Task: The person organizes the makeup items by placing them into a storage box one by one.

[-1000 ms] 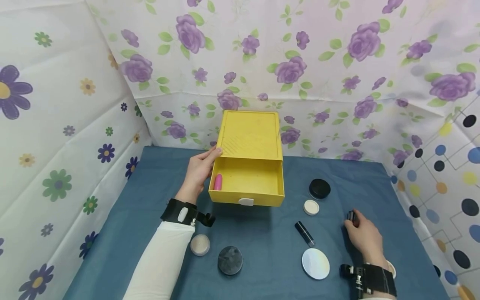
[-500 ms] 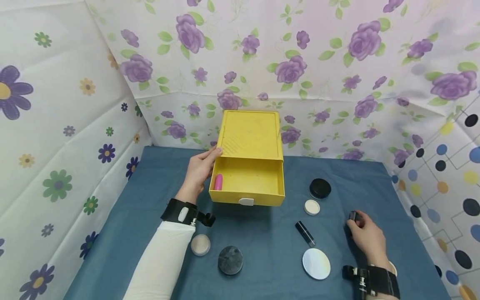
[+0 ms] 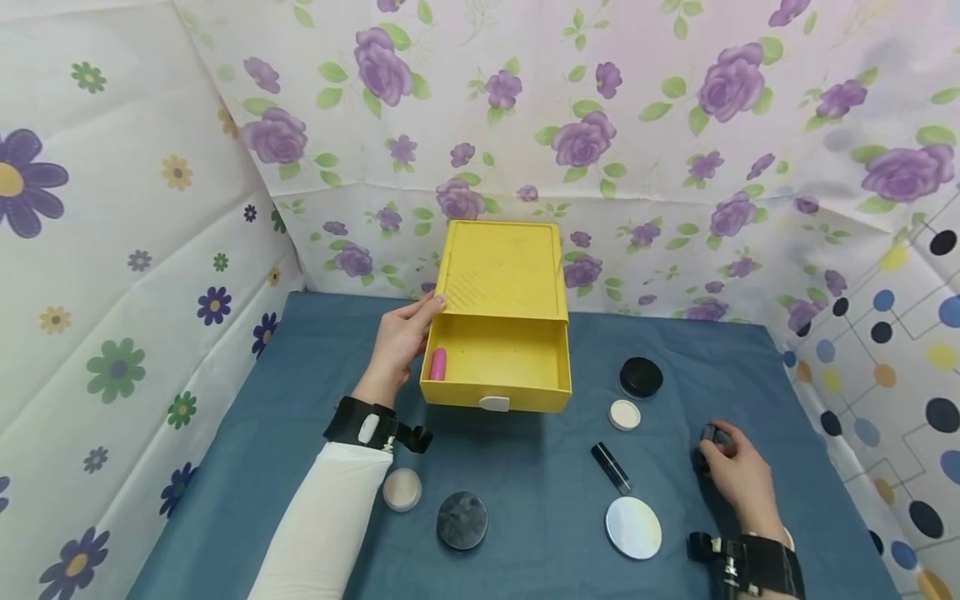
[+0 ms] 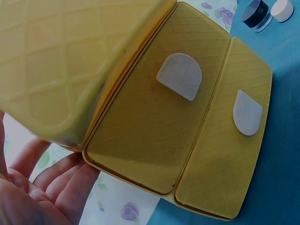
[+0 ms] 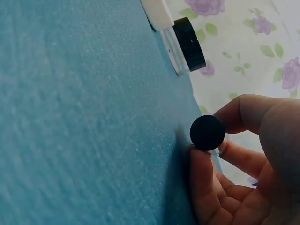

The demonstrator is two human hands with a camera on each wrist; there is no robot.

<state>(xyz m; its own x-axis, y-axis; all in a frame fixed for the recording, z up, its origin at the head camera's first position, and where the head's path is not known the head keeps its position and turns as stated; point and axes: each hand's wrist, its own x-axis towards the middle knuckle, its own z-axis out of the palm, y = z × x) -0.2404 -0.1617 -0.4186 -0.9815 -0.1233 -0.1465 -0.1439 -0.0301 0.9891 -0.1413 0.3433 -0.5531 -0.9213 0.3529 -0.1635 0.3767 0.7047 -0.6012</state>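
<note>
A yellow drawer cabinet (image 3: 501, 271) stands at the back, its top drawer (image 3: 517, 354) pulled out with a pink tube (image 3: 438, 364) inside at the left. My left hand (image 3: 401, 342) grips the cabinet's left side, thumb over the top edge; in the left wrist view its fingers (image 4: 70, 180) touch the side beside the closed lower drawers (image 4: 140, 126). Over on the right, my right hand (image 3: 738, 475) pinches a small black-capped tube (image 3: 707, 433) between thumb and fingers. In the right wrist view the tube's round black end (image 5: 207, 133) faces the camera, and its length is mostly hidden.
Right of the cabinet lie a black-lidded jar (image 3: 641, 377), a small white-lidded jar (image 3: 624, 415), a black tube (image 3: 611, 467) and a round white disc (image 3: 633, 527). A pale jar (image 3: 402, 489) and a dark round case (image 3: 462, 521) sit in front. Floral cloth (image 3: 525, 108) hangs behind.
My right hand has shifted slightly to the right with the black-capped tube in its fingers. The left hand and the cabinet have stayed in place.
</note>
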